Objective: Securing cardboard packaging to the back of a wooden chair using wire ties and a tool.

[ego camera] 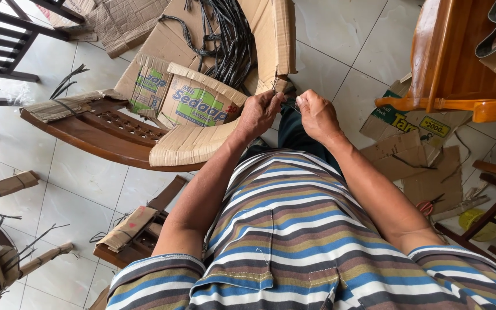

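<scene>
Left hand (pixel 259 113) and right hand (pixel 316 113) pinch a thin dark strap (pixel 288 105) running crosswise between them

What the left hand (pixel 259 113) and right hand (pixel 316 113) pinch between them is too small to tell. The wooden chair (pixel 454 57) and scissors (pixel 430 205) are partly cut off or hidden.

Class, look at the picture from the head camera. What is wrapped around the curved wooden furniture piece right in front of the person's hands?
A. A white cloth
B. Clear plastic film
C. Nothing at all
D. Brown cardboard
D: sheets of brown cardboard cover the curved wooden piece, and the left hand and right hand meet at its edge, beside a bundle of dark straps.
</scene>
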